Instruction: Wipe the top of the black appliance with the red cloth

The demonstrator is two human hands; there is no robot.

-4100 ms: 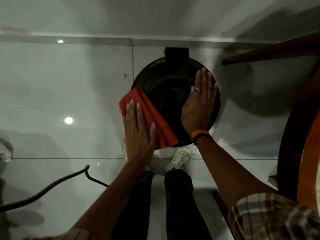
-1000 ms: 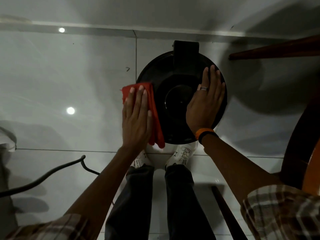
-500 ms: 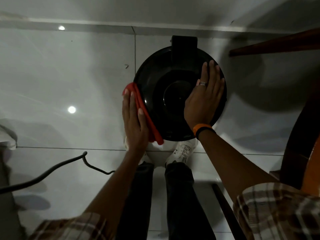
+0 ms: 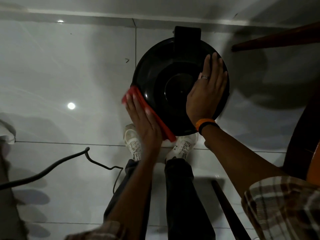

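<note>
Dark cable (image 4: 43,172) left, brown wooden furniture (image 4: 277,38) right. Left hand (image 4: 143,123) flat, pressing red cloth (image 4: 156,119) at left rim of round black appliance (image 4: 155,71); right hand (image 4: 206,90) flat on top.

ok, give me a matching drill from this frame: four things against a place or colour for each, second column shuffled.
1 cloth
2 right hand
3 cable
4 wristband

A on the floor, left side
B orange
C flat on the appliance top
D under the left hand, at the appliance's left rim

Pairs: 1-D, 2-C, 3-A, 4-B
</note>
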